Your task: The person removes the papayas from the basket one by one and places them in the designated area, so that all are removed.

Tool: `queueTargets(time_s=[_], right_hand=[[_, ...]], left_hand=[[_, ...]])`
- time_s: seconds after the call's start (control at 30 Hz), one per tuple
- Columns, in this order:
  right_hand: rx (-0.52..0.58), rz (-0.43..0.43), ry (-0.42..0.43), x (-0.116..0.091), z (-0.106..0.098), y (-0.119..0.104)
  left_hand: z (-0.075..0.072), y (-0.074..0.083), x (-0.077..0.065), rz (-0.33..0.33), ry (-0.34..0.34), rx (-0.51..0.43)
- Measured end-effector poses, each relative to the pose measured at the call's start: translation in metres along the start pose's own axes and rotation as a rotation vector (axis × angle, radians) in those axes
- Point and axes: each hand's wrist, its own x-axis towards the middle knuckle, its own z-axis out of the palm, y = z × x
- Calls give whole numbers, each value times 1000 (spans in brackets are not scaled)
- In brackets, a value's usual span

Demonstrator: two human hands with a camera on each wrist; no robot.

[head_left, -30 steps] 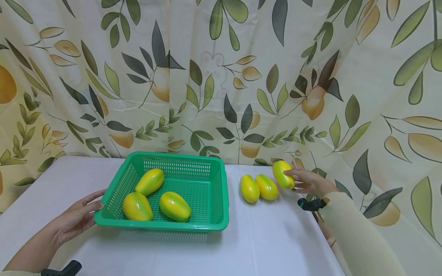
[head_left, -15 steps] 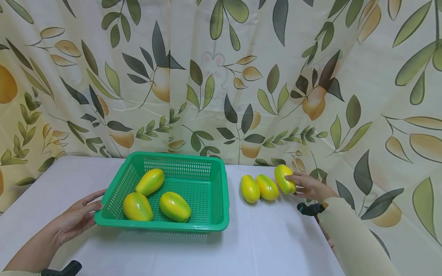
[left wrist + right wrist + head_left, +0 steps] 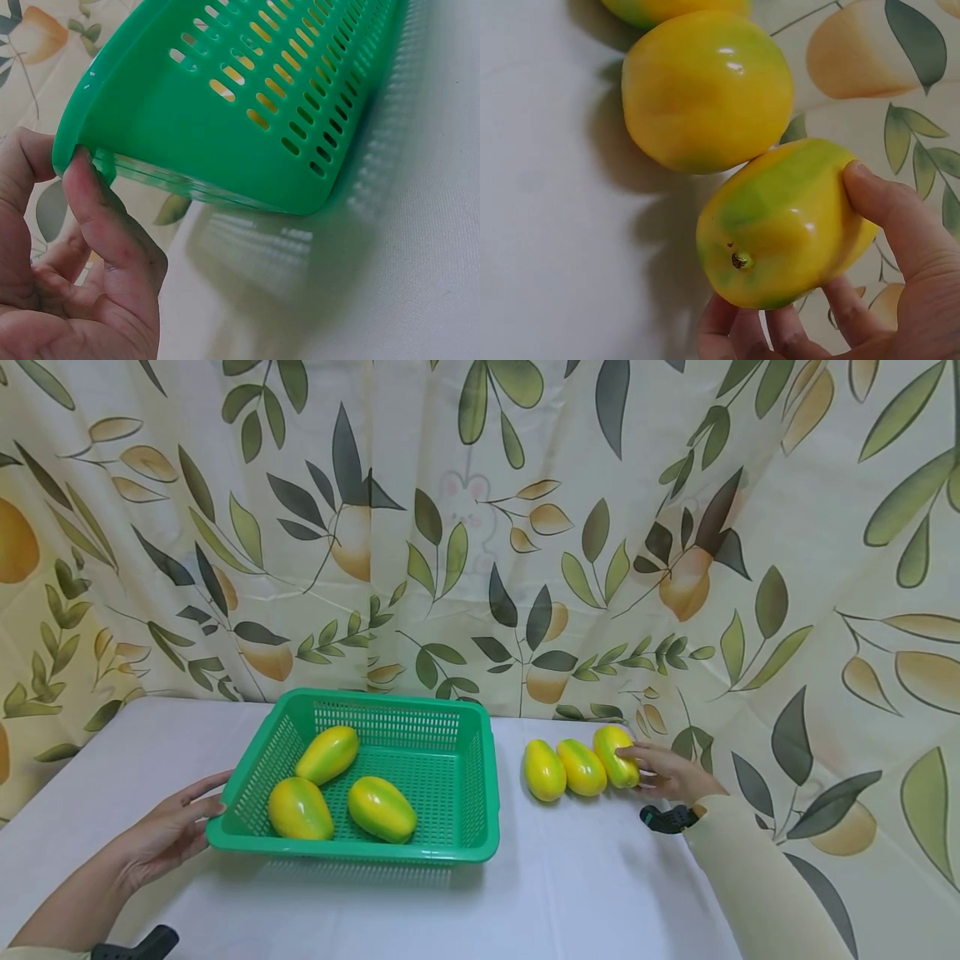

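My right hand (image 3: 663,770) grips a glossy yellow-green papaya (image 3: 617,757) at the right end of a row of papayas. In the right wrist view, the thumb presses one side of the held papaya (image 3: 780,225) and the fingers curl beneath it; its stem end faces the camera. It sits right against the middle papaya (image 3: 582,767), which has another papaya (image 3: 544,771) on its left. On the left, my left hand (image 3: 168,835) pinches the rim of a green plastic basket (image 3: 480,793) between thumb and fingers. Three papayas (image 3: 382,810) lie inside the basket, toward its left.
A white cloth covers the table (image 3: 570,885). Behind it hangs a curtain (image 3: 465,635) printed with leaves and fruit, close to the back edge and the right side. The basket's slotted wall (image 3: 300,67) stands beside the left hand.
My right hand has lowered the papaya onto the table beside the other two, closing the gap. The left hand and basket have stayed in place.
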Motion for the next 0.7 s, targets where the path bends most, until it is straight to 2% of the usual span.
queueTargets(time_s=[0.3,0.47,0.63,0.7], right_hand=[[5,31,10,1,3,6],[26,56,38,2,5,7],[103,91,43,3,6,8],[92,98,47,3,6,9]], left_hand=[[-3,-1,1,15,-45,-16],[-4,-1,1,11,-48,-15],[-3,0,1,9,-42,-7],[-3,0,0,9,-39,-6]])
